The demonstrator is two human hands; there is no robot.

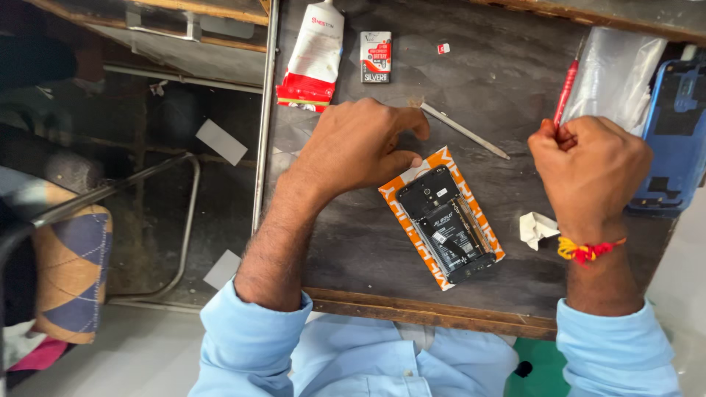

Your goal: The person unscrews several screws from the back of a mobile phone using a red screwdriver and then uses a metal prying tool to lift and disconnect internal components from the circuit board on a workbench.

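— Where are the hands, relative to the opened phone (446, 229)?
— The left hand (357, 143), loosely curled, touches its upper corner. The right hand (590, 175), off to its right, is fisted around a red screwdriver (565, 91).

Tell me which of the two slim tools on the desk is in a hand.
The red-handled tool: the right hand is fisted around its lower end. The grey metal tool lies bare on the desk, just beyond the left hand.
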